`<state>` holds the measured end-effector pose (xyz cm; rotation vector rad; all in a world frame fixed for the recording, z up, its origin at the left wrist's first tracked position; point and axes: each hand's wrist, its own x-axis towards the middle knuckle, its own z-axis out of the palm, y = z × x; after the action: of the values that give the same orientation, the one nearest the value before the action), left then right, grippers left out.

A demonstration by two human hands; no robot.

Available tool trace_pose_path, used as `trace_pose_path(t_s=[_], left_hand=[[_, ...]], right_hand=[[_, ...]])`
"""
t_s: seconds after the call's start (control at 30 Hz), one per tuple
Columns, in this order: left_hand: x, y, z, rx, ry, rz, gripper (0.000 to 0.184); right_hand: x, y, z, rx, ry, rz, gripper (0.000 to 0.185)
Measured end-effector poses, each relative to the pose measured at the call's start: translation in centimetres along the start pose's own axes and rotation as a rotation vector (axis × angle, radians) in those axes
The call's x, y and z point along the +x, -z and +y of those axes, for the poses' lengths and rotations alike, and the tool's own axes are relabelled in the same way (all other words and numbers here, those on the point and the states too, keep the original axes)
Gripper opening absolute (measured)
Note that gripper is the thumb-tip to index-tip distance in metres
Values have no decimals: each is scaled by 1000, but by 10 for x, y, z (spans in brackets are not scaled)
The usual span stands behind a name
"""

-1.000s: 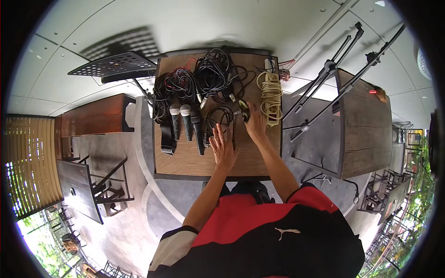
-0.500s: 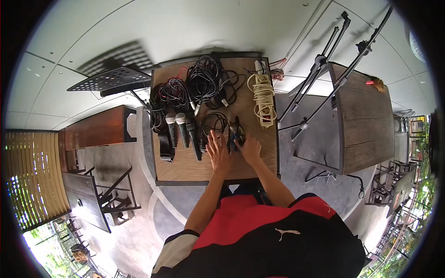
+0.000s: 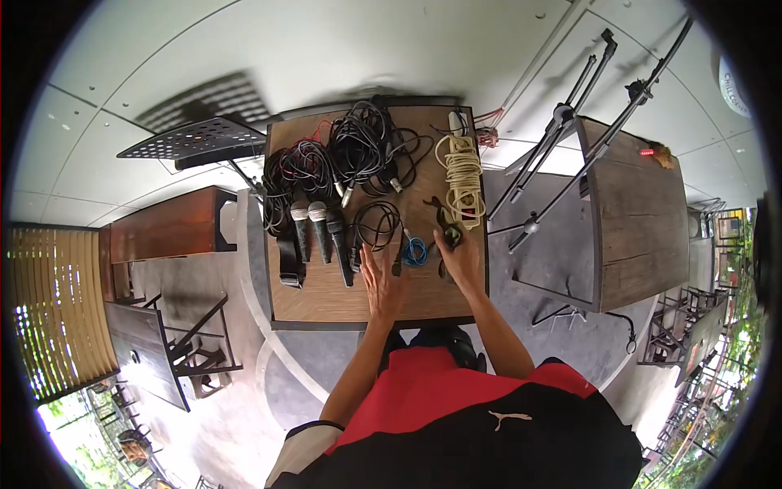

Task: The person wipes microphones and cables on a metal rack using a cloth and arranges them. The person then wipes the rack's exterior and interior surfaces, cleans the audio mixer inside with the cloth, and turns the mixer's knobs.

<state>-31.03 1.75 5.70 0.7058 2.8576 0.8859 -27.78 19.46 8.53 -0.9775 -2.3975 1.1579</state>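
In the head view, your left hand (image 3: pixel 381 285) is open above the near part of the table (image 3: pixel 318 311), palm down, fingers extended and slightly parted. It has hold of nothing visible; whether it contacts the tabletop cannot be told. The black cable coil (image 3: pixel 377 224) lies just beyond its fingertips.

Your right hand (image 3: pixel 461 259) is partly closed, fingers curled around a dark item (image 3: pixel 446 231) with a greenish part. The item is at the right of the table, near the cream cable (image 3: pixel 463 175), which is bundled lengthwise; its exact type cannot be told. The blue cable coil (image 3: pixel 415 252) lies flat between your hands, apart from both.

Three microphones (image 3: pixel 319 232) lie side by side left of the black cable coil, heads pointing away from you. The black strap (image 3: pixel 290 261) lies at their left. Beyond them, locate the large tangle of black cables (image 3: pixel 358 145).
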Motion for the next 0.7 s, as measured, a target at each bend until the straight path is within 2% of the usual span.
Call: trace_pose_path(t_s=[0.1,0.17,0.2,0.27,0.3,0.37,0.47,0.5,0.53,0.6,0.63,0.7], left_hand=[[4,8,-3,-91,8,79,67],[14,16,-6,-152,47,115,64],[21,19,-8,-154,48,122,64],[43,26,-14,-192,39,161,62],[58,32,-14,-198,25,186,61],[94,33,-23,-187,-18,181,62],[155,30,-23,-92,-99,188,67],[174,23,-24,-37,-101,178,72],[190,19,-25,19,-100,169,75],[213,12,-27,146,-45,103,77],[219,7,-31,139,-38,96,77],[226,2,-43,266,28,12,75]], right_hand=[[31,-7,-21,40,111,7,33],[57,-18,-37,-66,201,43,32],[72,-27,-40,-87,129,12,40],[111,-48,-40,-59,310,160,38],[127,-51,-53,-129,253,159,36],[168,-68,-58,-172,298,247,35],[216,-79,-84,-414,132,32,41],[234,-94,-69,-415,277,95,42],[238,-94,-76,-437,287,91,42],[243,-100,-84,-635,168,-179,44],[257,-113,-73,-658,-19,-332,47],[255,-127,-61,-683,-22,-294,49]])
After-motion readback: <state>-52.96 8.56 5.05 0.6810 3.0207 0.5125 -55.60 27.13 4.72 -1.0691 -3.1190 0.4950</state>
